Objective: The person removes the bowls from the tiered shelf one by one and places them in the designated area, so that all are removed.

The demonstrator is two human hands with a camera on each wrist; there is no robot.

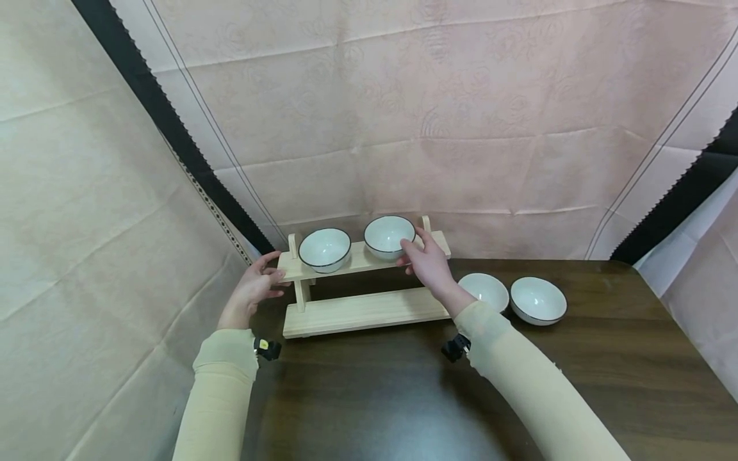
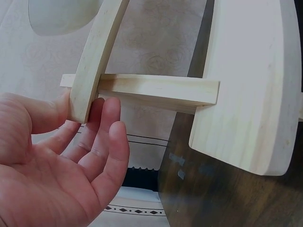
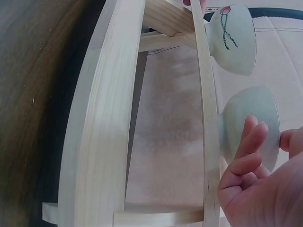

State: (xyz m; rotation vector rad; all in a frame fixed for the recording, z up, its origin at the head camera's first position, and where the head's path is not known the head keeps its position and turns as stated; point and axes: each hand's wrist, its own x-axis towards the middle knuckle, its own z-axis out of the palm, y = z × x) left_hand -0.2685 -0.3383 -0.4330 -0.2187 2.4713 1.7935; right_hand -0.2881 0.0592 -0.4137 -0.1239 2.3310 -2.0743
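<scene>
Rack, head view: We see a two-tier wooden rack (image 1: 369, 312) on a dark brown table (image 1: 357, 397), in front of a pale fabric backdrop (image 1: 450, 115).
Upper board, head view: On this board (image 1: 357, 260) we find two white, dark-rimmed bowls, a left bowl (image 1: 325, 248) and a right bowl (image 1: 389, 234), both upright and apart.
Left hand, head view: We see this hand (image 1: 256, 288) at the upper board's left end.
Right hand, head view: We see this hand (image 1: 429, 262) at the near right side of the right bowl.
Table bowls, head view: Beyond the rack's right end we count two more upright bowls, an inner bowl (image 1: 483, 289) partly hidden by the right sleeve (image 1: 519, 365), and an outer bowl (image 1: 539, 299) just beside it.
Left grip, left wrist view: We see the left hand pinching the upper board's end, thumb on one face and fingers behind, near an upright post (image 2: 156, 87).
Right grip, right wrist view: We see the right hand pinching the right bowl, thumb at the rim, fingers against the outer wall; its foot appears to meet the board.
Left bowl, right wrist view: Farther along, we notice a red and dark green motif on its outside.
</scene>
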